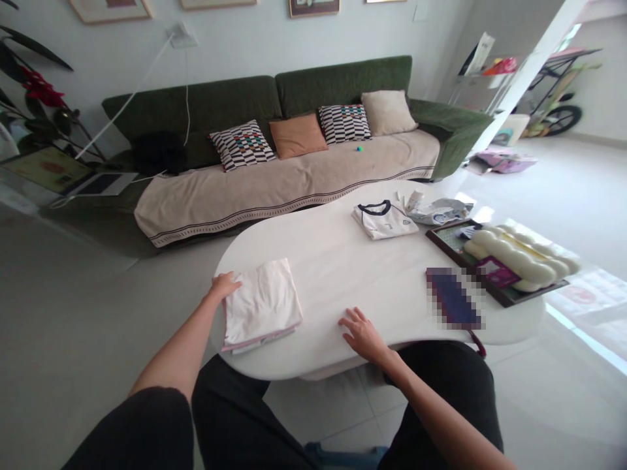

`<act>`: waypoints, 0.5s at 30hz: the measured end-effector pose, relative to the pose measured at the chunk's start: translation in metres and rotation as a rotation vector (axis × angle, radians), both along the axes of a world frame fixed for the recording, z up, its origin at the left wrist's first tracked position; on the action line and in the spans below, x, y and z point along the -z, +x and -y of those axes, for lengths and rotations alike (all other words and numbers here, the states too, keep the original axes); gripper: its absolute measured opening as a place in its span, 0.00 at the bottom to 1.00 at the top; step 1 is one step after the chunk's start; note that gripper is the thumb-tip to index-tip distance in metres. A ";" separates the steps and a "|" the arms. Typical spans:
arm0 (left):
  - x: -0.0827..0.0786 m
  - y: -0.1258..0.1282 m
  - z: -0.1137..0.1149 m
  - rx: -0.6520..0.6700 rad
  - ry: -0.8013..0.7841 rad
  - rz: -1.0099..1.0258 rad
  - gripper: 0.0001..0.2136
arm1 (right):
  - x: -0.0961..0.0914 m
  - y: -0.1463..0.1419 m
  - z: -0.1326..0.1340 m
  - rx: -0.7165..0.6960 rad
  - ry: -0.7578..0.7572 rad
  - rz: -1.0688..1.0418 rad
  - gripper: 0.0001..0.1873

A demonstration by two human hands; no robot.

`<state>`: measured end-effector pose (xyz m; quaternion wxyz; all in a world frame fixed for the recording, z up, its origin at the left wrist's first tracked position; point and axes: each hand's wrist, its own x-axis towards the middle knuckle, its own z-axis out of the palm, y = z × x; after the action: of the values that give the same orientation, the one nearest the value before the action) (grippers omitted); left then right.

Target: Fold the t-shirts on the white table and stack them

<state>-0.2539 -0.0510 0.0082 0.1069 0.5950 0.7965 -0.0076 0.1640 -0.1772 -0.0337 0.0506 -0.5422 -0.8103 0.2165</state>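
A small stack of folded pale clothes (264,303) lies on the near left part of the white table (333,274). My left hand (226,287) rests at the stack's far left corner, its fingers laid out over the cloth's edge without gripping it. To the right of the stack, my right hand (362,333) touches the bare tabletop with its fingers spread and nothing in them. Farther back, a folded white T-shirt (386,222) with a dark collar lies flat, apart from both hands.
A dark-rimmed tray (507,299) holds a puffy cream-coloured object (522,254) at the table's right. Near it are a blurred-out dark blue item (453,297) and a crumpled silvery bag (443,210). Beyond the table stands a green sofa (343,78) with several cushions.
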 end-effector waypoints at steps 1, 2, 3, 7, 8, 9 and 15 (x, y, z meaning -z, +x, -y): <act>-0.001 -0.002 -0.001 0.007 -0.016 0.005 0.17 | 0.000 -0.001 0.000 0.001 0.004 -0.002 0.17; -0.002 -0.003 -0.003 0.015 -0.028 0.010 0.16 | 0.001 -0.001 0.000 -0.002 0.006 -0.004 0.18; -0.004 -0.004 -0.004 0.023 -0.033 0.015 0.15 | 0.001 0.000 0.001 -0.005 0.007 -0.006 0.18; -0.025 0.012 0.003 0.079 0.013 0.025 0.15 | 0.004 0.004 0.002 -0.010 0.004 -0.006 0.20; -0.035 0.023 0.011 0.121 0.044 0.048 0.15 | 0.004 0.004 0.002 -0.006 0.001 -0.004 0.20; -0.046 0.038 0.025 0.180 0.072 0.084 0.16 | 0.003 0.004 0.002 0.002 -0.004 -0.002 0.20; -0.111 0.156 0.169 0.830 -0.100 0.547 0.14 | -0.041 -0.025 0.007 -0.098 0.095 -0.203 0.46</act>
<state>-0.0980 -0.2200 0.1194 0.3282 0.8363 0.4339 0.0684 0.1388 -0.1846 0.0074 0.1474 -0.4743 -0.8358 0.2339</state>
